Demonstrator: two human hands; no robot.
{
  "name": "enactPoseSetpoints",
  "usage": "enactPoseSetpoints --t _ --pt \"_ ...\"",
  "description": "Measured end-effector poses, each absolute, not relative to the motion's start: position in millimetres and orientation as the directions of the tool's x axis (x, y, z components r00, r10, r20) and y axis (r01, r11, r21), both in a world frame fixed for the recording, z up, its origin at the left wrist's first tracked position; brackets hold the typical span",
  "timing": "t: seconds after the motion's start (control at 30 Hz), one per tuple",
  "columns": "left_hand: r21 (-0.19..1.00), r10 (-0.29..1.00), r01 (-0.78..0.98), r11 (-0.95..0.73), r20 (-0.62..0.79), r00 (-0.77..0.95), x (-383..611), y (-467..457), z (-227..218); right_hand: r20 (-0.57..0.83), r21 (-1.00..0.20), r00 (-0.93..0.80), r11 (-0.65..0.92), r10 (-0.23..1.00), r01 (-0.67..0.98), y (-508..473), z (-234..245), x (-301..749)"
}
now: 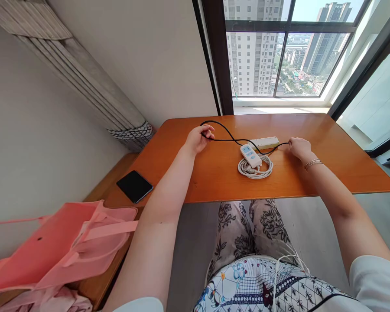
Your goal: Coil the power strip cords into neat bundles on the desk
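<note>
A thin black cable (229, 140) runs in loose loops above and across the wooden table. My left hand (199, 138) is closed around a bend of it, over the table's left half. Farther right, my right hand (300, 148) pinches the cable near one end; the very tip is hidden by the fingers. Between my hands lies a white power strip (265, 143), partly crossed by the black cable. In front of it, a white control box with blue markings (250, 155) rests on a coiled white cord (263, 173). Neither hand touches the strip or the coil.
A black-screened tablet or phone (134, 186) lies at the left end of the orange-brown table (214, 186). A pink bag (68, 242) sits on a wooden surface at lower left. A gathered curtain (94, 86) hangs by the wall, and a window (286, 56) stands behind the table.
</note>
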State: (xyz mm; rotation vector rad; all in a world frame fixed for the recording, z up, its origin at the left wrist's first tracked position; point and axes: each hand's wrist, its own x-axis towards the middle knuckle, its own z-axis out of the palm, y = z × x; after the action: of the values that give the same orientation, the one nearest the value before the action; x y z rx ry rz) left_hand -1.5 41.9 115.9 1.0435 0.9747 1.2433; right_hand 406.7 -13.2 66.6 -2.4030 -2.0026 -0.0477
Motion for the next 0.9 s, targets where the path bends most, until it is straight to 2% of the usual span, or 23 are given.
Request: enactPoseSetpoints --t 0.1,0.3,0.43,0.5,0.6,0.77,0.9 --pt "0.939 0.987 -0.342 -0.045 0.094 0.129 13.7 43.8 156.3 0.035 -0.022 0.127 -0.127 0.991 0.992 -10.0 63.0 396.3" --pt "0.902 0.915 -0.313 -0.298 0.363 0.175 55.1 53.2 259.6 0.156 -0.182 0.11 -0.081 0.982 0.98 2.4 71.6 373.1" --pt "0.882 0.887 -0.214 -0.419 0.448 0.113 70.8 50.4 301.2 0.353 -0.272 0.055 0.047 0.934 0.961 2.6 75.9 355.6" --pt "0.883 0.879 -0.121 -0.454 0.466 0.104 74.2 46.1 307.1 0.437 -0.292 -0.035 0.179 0.899 0.94 -7.2 73.7 345.3" --pt "0.886 0.88 -0.025 -0.462 0.462 0.112 74.9 40.0 302.0 0.472 -0.341 -0.141 0.327 0.87 0.881 -31.6 67.3 331.4" --pt "0.917 0.916 0.011 -0.4 0.399 0.053 68.0 38.9 283.0 0.636 -0.497 -0.053 0.461 0.77 0.735 -74.1 52.2 321.5" --pt "0.934 0.934 -0.022 -0.357 0.357 0.01 59.6 44.1 269.4 0.723 -0.469 -0.069 0.562 0.687 0.681 -94.2 33.2 318.2"
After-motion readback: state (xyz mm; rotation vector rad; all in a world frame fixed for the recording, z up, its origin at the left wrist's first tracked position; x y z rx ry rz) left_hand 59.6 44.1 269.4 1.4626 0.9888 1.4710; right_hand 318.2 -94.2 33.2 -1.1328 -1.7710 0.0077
